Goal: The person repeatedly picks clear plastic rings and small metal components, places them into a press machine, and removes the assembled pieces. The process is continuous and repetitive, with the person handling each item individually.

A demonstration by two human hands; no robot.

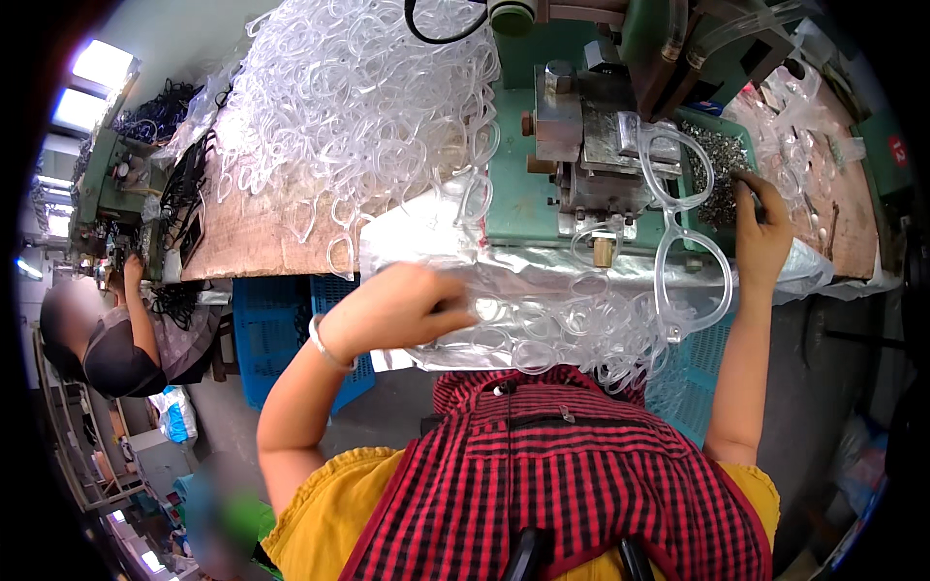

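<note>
A clear plastic eyeglass frame (723, 263) without lenses hangs at the metal fixture of a green bench press (557, 126), its upper rim over the fixture and its lower rim toward me. My right hand (762, 228) is at the right edge of a green tray (744, 145) of small metal parts (715, 160), fingers bent together at the parts; anything in them is too small to make out. My left hand (402, 308), a bracelet on its wrist, hovers with curled fingers over the near table edge, left of more clear frames (542, 334). Its fingertips are smeared by motion.
A tall heap of clear frames (368, 97) covers the wooden table (247, 237) at the left. Blue crates (266, 334) stand below. Plastic bags and clear pieces (794, 145) lie to the right of the tray. Another person (126, 339) works at a bench on the far left.
</note>
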